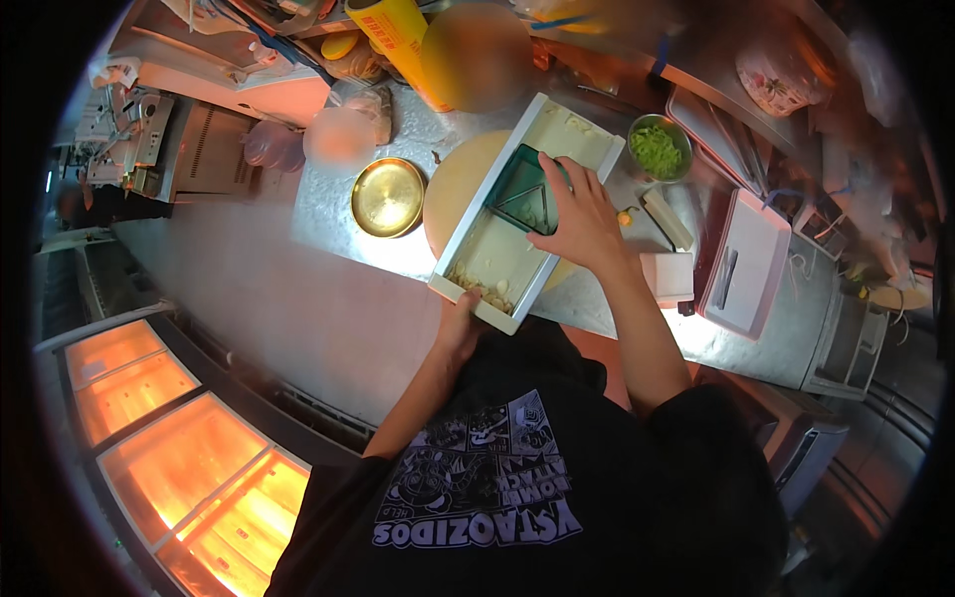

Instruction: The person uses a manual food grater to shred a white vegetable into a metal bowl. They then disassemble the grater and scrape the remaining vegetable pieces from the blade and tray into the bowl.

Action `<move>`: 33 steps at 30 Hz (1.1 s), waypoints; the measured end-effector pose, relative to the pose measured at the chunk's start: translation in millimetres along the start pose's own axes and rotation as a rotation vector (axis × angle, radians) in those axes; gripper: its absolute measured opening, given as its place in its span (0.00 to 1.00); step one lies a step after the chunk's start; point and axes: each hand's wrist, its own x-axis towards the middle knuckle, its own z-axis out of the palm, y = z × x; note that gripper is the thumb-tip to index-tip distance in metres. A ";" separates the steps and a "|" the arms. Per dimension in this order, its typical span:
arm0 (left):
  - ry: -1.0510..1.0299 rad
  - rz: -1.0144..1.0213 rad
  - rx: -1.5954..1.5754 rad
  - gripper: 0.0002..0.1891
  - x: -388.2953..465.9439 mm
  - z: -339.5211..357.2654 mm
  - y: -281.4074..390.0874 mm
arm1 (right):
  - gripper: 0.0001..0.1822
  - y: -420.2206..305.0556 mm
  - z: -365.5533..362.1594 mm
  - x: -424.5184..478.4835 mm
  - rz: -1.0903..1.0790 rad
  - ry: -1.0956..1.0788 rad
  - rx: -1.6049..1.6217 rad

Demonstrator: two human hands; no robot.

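Observation:
A long white tray-like slicer is tilted across a round cutting board. My left hand grips its near end, with the thumb over the end wall. Inside the tray, a green translucent box stands about midway along, and my right hand clasps it from the right, thumb and fingers spread over its sides. Pale thin slices have gathered at the near end, and a few bits stick at the far end. What the green box contains is unclear.
Left of the board sits a round gold-coloured metal pan. A metal bowl of chopped greens, a pale block, a white box and a tray are to the right. Orange-lit glass panels glow at lower left.

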 end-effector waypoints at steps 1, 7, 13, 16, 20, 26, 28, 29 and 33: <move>0.004 0.010 0.007 0.33 -4.7 6.7 3.6 | 0.60 3.3 0.9 2.4 -0.007 0.021 0.007; -0.014 0.008 -0.026 0.33 5.9 -9.6 -7.7 | 0.61 25.0 -2.3 21.8 -0.041 0.088 0.069; 0.043 0.011 0.040 0.36 1.6 -7.6 -7.5 | 0.59 34.4 -12.2 35.2 0.003 0.112 -0.012; 0.060 0.088 0.030 0.37 -7.0 -13.5 -10.1 | 0.59 36.9 -21.2 36.4 -0.013 0.123 0.013; 0.070 0.116 -0.044 0.38 -36.0 -14.3 6.9 | 0.58 13.7 -41.7 25.4 -0.071 0.213 0.035; 0.079 0.169 -0.055 0.41 -102.8 -54.2 52.5 | 0.56 -58.4 -36.5 13.4 -0.144 0.268 0.085; 0.110 0.154 0.007 0.41 -114.2 -92.0 59.8 | 0.55 -77.1 -17.0 9.6 -0.102 0.263 0.135; 0.145 0.152 0.028 0.41 -130.0 -94.7 71.4 | 0.55 -89.7 -10.6 8.9 -0.103 0.224 0.194; 0.177 0.145 0.153 0.42 -156.7 -104.4 112.9 | 0.55 -95.9 15.3 9.0 -0.013 0.237 0.280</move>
